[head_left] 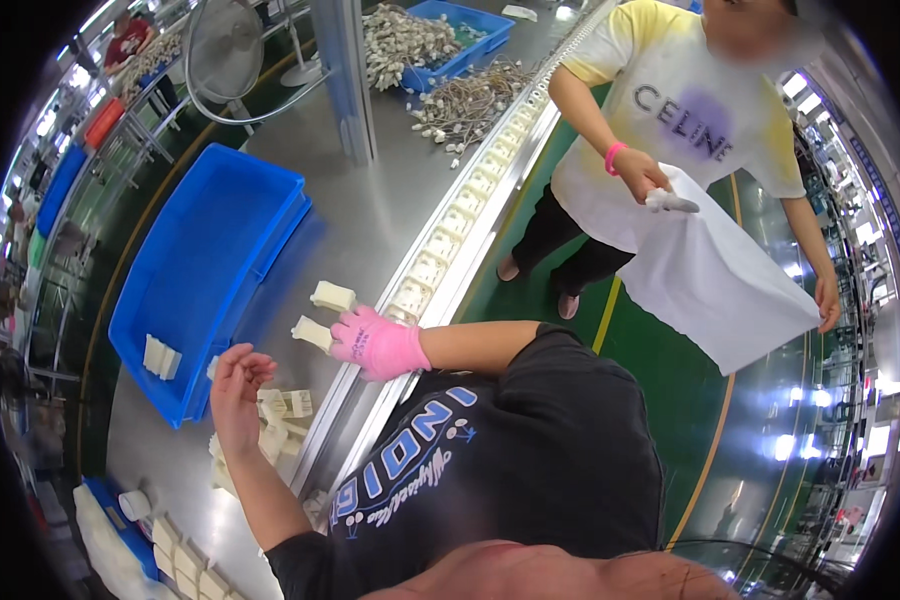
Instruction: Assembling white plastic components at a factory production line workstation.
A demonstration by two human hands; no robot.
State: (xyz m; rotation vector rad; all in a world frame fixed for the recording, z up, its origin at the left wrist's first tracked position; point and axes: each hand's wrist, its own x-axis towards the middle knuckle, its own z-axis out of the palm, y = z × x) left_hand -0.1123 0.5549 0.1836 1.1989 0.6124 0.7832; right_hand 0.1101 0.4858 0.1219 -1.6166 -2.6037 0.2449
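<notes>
1. Grey metal counter (375,212) bears a blue bin (200,240).
2. Pink-gloved right hand (370,343) grips a cream block (312,333) at the counter, just beside a second block (333,296).
3. Bare left hand (240,372) is half curled near the bin; I cannot tell whether it holds anything.

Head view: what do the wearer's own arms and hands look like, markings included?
The right hand wears a close-fitting pink fabric glove with small dark print. The left hand is bare. Both forearms are uncovered, below short black sleeves.
</notes>
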